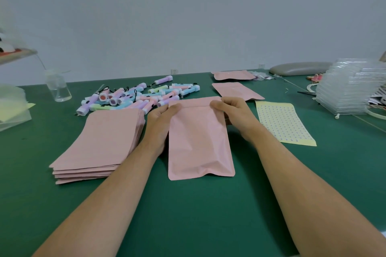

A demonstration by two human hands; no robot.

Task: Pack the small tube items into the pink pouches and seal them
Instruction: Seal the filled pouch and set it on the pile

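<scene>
— At the middle of the bench (188, 215), what are the hands doing?
— Both are pinching the top edge of a pink pouch (198, 142), the left hand (160, 123) at its left corner, the right hand (231, 112) at its right.
— And the tubes (137, 96)?
— They are lying piled beyond the stack of pouches (104, 137), further left.

Soft, even, rather dim indoor light; a faint shadow lies on the green surface (188, 215) just right of the pink pouch (198, 142). Wide-angle bending curves the surface's far edge; the shelf (16, 54) at left is blurred, the clear plastic stack (344, 89) glints faintly
</scene>
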